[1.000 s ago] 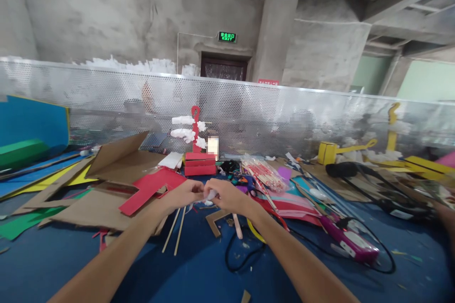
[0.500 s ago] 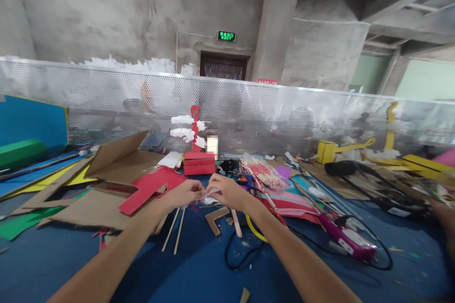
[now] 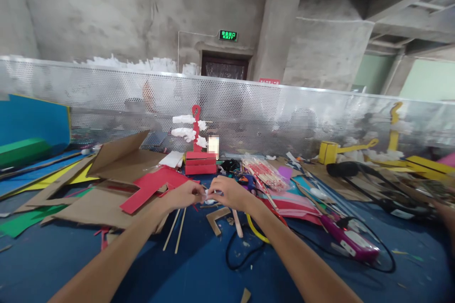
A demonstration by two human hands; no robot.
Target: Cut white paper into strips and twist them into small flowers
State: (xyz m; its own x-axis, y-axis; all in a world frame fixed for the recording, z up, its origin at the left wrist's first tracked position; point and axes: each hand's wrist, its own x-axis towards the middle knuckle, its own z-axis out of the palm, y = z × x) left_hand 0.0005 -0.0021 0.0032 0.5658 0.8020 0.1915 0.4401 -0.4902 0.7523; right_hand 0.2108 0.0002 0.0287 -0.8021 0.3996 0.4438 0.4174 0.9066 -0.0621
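Observation:
My left hand [image 3: 185,195] and my right hand [image 3: 227,191] meet fingertip to fingertip above the middle of the blue table. Both are closed in a pinch around a small piece of white, tissue-like material [image 3: 206,195]; its full shape is hidden by the fingers. Below my left hand lie two thin wooden sticks [image 3: 180,232]. Between my wrists rest an L-shaped cardboard piece [image 3: 215,221] and a pale flat stick [image 3: 237,224]. Behind my hands stands a red hooked cardboard figure [image 3: 196,128] with white tufts on its sides, set on a red box base [image 3: 201,164].
Cardboard sheets [image 3: 95,206] and a red cut-out [image 3: 152,187] lie left. Right are a bag of red-and-white sticks [image 3: 265,173], a purple power strip [image 3: 350,241] with black cable, and a black strap [image 3: 369,189]. A perforated metal panel [image 3: 241,113] spans the back. Another person's hand [image 3: 446,215] shows at the right edge.
My fingers have shifted slightly on the white material, which stays between my two hands. The view has moved a little; other things stay in place.

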